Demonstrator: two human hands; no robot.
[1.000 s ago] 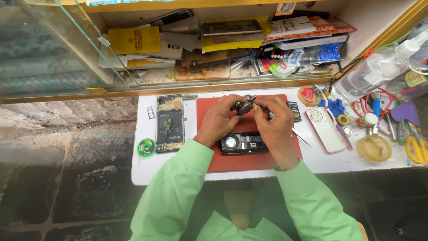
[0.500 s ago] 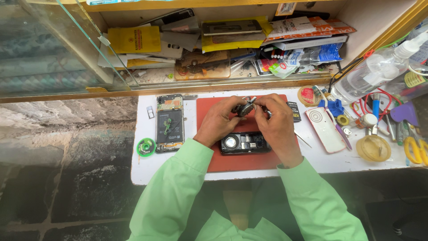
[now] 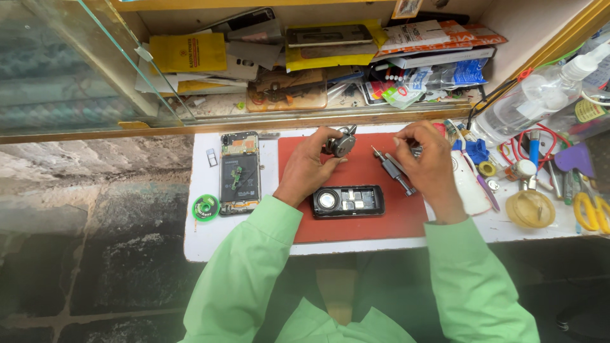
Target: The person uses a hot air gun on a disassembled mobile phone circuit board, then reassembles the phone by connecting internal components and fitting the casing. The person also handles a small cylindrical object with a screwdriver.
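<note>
My left hand (image 3: 309, 162) pinches a small round grey part (image 3: 342, 143) above the red work mat (image 3: 362, 216). To its right, my right hand (image 3: 427, 160) grips a slim metal screwdriver (image 3: 393, 169) whose tip points up and left toward that part, a short gap away. Below both hands an opened black phone body (image 3: 348, 201) lies flat on the mat, with a round speaker showing at its left end. Both my sleeves are light green.
An opened smartphone (image 3: 239, 173) and a green solder-wick reel (image 3: 206, 207) lie left of the mat. At right are a white phone (image 3: 466, 183), a yellow lid (image 3: 530, 208), yellow scissors (image 3: 591, 211), a spray bottle (image 3: 534, 98) and small tools. A cluttered shelf (image 3: 318, 63) runs behind.
My hands have drawn apart: the right hand and the screwdriver moved right, away from the round part, which stays in my left hand.
</note>
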